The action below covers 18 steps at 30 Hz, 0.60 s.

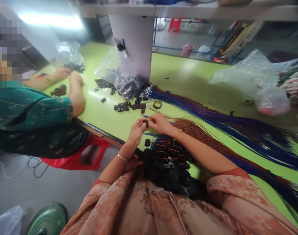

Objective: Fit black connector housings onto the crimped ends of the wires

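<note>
Left grip (137, 131) is pinching a small black connector (145, 123) over the green worktop (97, 112) — it is sitting just left of the right grip (161, 124), whose fingers are bunching narrowly; what they're holding, I cannot tell.

Across the bottom of the frame we see a loose peach top (160, 213) printed with rust-brown flowers, its wide sleeves (233, 189) edged in plain rust-red. Near the centre, we find a slim silvery bracelet (122, 158) behind the left hand (136, 131) and a gold-coloured bracelet (177, 135) behind the right hand (161, 124).
</note>
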### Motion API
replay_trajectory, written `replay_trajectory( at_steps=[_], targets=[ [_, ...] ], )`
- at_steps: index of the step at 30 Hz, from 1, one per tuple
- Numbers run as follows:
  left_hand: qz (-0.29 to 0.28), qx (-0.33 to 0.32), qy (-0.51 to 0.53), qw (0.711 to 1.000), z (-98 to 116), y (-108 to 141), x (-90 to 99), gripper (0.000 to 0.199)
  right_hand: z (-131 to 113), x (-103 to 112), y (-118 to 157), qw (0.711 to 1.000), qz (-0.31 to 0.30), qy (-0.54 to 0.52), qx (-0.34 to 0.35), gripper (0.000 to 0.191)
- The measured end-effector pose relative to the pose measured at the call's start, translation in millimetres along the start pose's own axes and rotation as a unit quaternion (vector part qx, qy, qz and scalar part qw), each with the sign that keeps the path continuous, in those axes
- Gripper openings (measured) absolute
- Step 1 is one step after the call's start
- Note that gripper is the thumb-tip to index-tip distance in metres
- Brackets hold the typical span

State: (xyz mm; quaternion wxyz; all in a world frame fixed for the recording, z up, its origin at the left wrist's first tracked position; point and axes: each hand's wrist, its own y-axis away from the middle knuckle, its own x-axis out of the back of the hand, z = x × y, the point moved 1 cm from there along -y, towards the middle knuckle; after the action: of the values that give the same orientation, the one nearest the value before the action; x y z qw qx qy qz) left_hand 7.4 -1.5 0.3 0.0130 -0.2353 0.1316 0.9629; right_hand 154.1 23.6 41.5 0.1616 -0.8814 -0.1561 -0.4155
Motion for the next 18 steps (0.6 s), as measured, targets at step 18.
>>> replay_trajectory(
  at_steps=[18],
  targets=[
    [-0.079,-0.237,-0.301,0.920,11.1,60.0,-52.6,0.024,12.1,21.7,-22.9,0.993,-0.083,-0.085,-0.009,0.020]
  ],
)
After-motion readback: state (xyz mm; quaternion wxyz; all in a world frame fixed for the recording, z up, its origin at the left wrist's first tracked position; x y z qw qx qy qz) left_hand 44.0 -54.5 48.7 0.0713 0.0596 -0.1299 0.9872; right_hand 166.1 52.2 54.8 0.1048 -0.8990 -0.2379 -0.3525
